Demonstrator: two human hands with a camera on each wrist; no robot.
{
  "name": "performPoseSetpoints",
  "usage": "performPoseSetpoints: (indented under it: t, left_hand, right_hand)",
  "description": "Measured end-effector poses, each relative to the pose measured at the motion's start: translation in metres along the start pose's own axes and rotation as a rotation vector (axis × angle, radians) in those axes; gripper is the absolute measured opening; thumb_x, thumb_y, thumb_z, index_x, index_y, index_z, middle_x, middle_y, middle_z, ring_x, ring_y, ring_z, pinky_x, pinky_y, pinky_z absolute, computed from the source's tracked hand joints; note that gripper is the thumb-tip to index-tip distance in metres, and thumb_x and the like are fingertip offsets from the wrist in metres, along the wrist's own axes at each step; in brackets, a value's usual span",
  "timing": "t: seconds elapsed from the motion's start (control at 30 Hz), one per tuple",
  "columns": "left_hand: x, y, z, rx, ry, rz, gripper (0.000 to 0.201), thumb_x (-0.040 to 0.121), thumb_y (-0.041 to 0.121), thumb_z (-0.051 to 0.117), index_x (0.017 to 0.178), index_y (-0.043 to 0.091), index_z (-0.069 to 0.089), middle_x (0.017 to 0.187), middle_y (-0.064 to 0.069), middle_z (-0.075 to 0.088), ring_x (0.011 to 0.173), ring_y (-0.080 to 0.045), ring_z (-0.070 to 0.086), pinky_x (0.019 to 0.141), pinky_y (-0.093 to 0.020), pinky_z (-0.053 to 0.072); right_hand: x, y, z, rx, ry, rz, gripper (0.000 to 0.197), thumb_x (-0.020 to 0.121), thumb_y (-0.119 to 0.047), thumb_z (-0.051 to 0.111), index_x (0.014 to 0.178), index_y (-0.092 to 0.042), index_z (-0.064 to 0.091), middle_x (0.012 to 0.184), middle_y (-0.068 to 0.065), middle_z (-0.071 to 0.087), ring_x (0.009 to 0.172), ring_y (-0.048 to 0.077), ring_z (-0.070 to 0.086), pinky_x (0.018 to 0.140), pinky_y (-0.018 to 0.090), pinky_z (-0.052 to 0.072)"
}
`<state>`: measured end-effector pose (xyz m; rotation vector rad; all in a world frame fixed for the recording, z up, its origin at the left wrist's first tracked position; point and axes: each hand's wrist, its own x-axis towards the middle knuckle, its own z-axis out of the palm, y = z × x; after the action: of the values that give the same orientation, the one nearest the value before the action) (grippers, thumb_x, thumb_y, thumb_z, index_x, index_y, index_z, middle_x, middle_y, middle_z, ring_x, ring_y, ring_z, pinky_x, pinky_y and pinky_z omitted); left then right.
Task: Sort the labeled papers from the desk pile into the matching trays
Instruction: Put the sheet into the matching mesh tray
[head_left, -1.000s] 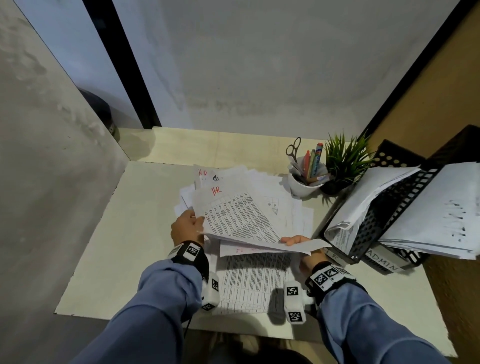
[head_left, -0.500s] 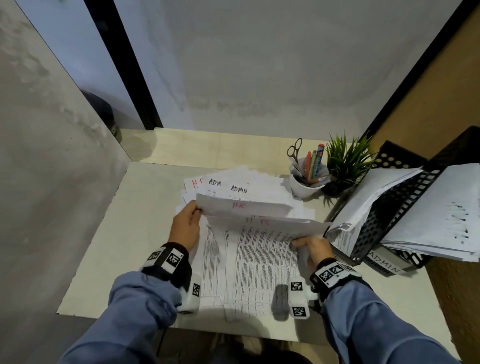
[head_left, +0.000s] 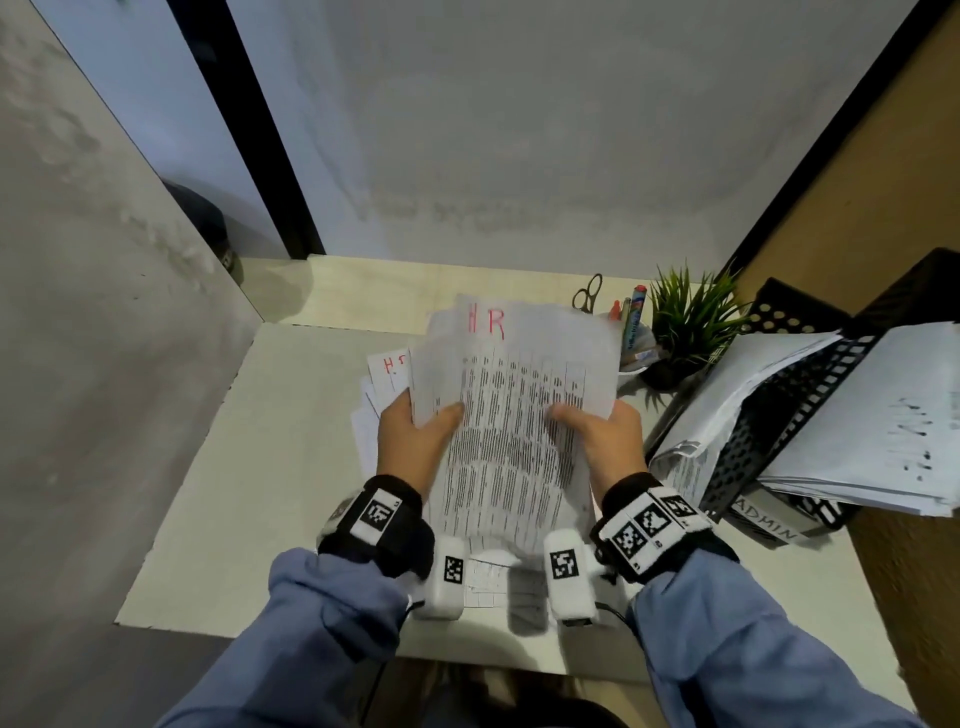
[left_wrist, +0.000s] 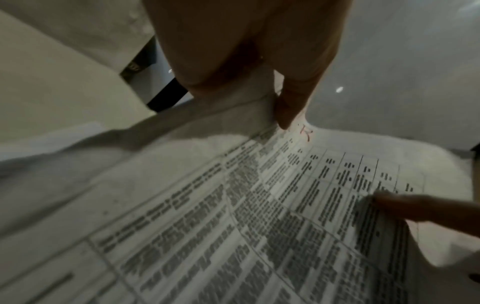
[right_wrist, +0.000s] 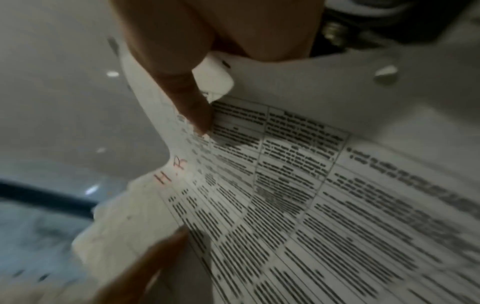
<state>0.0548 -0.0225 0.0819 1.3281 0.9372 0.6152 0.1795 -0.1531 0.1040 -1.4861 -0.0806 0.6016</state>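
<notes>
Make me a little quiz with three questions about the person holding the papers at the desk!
1. True or false: both the left hand and the right hand grip the held papers.
2. Which red letters are on the top held sheet? A) ADMIN B) HR C) IT
3. Fill in: the white label on the black tray stack at the right reads ____.

Key: 1 true. 2 B. 3 ADMIN.
</notes>
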Motion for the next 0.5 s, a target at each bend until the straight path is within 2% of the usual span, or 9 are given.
performPoseSetpoints:
  t: [0.1,0.13,0.2,0.27,0.33,0.4,0.43,0.5]
  left_hand:
    - [0.0,0.03,0.004,-0.009,0.111,0.147,0.024,0.082,0.009,0.068,0.105,0.011,0.062,0.086,0.002,0.068,0.077,-0.009,0.066,0.061,-0.013,0.053]
    - [0.0,0.037,0.005,-0.03,0.114,0.184,0.024,0.081,0.009,0.07,0.103,0.011,0.061,0.084,0.003,0.067,0.073,-0.006,0.066,0.058,-0.012,0.052]
    - [-0.003,0.045,0.004,-0.065,0.088,0.238,0.03,0.077,0.013,0.076,0.103,0.014,0.061,0.089,0.004,0.069,0.076,-0.002,0.068,0.062,-0.013,0.052]
    - [-0.003,0.04,0.0,-0.06,0.037,0.244,0.033,0.076,0.011,0.077,0.102,0.022,0.06,0.094,0.008,0.069,0.084,0.0,0.068,0.067,-0.012,0.052]
    - [-0.005,0.032,-0.003,-0.033,0.004,0.205,0.033,0.078,0.008,0.074,0.102,0.026,0.059,0.096,0.011,0.067,0.088,-0.001,0.066,0.068,-0.01,0.05]
    - [-0.005,0.021,-0.005,-0.028,0.003,0.125,0.031,0.08,0.007,0.072,0.108,0.016,0.06,0.095,0.006,0.066,0.088,-0.007,0.064,0.064,-0.009,0.05]
    - [-0.005,0.018,-0.006,-0.031,0.007,0.084,0.031,0.08,0.005,0.071,0.109,0.01,0.061,0.092,0.004,0.066,0.084,-0.008,0.064,0.061,-0.008,0.05]
    - [-0.003,0.018,-0.005,-0.014,0.029,0.054,0.024,0.081,0.003,0.07,0.104,0.005,0.064,0.086,0.002,0.067,0.079,-0.013,0.065,0.056,-0.009,0.05]
  right_hand:
    - [-0.011,-0.024,0.007,-0.046,-0.051,-0.241,0.027,0.078,0.004,0.069,0.091,-0.02,0.064,0.087,-0.005,0.068,0.074,-0.001,0.066,0.069,0.014,0.053]
    - [-0.015,-0.03,0.007,-0.042,-0.065,-0.295,0.031,0.077,0.003,0.07,0.091,-0.023,0.062,0.088,-0.007,0.068,0.076,-0.003,0.066,0.071,0.015,0.053]
    - [-0.022,-0.037,0.006,-0.026,-0.109,-0.371,0.036,0.076,0.006,0.07,0.097,-0.022,0.061,0.09,-0.008,0.068,0.082,0.0,0.067,0.073,0.017,0.054]
    - [-0.023,-0.032,0.001,-0.014,-0.148,-0.362,0.04,0.074,0.01,0.069,0.1,-0.019,0.06,0.093,-0.008,0.07,0.088,0.004,0.068,0.074,0.018,0.053]
    - [-0.02,-0.02,-0.002,-0.036,-0.153,-0.259,0.039,0.074,0.01,0.069,0.103,-0.015,0.062,0.097,0.001,0.07,0.092,0.013,0.068,0.077,0.026,0.055]
    - [-0.016,-0.01,-0.003,-0.069,-0.131,-0.141,0.035,0.074,0.009,0.07,0.103,-0.009,0.064,0.097,0.01,0.069,0.091,0.023,0.066,0.082,0.038,0.055]
    - [-0.014,-0.007,-0.002,-0.09,-0.116,-0.115,0.031,0.073,0.009,0.07,0.098,-0.009,0.065,0.092,0.01,0.069,0.087,0.025,0.066,0.082,0.039,0.054]
    - [-0.012,-0.01,0.003,-0.102,-0.095,-0.123,0.026,0.073,0.009,0.071,0.089,-0.011,0.066,0.082,0.007,0.068,0.077,0.022,0.066,0.075,0.033,0.052]
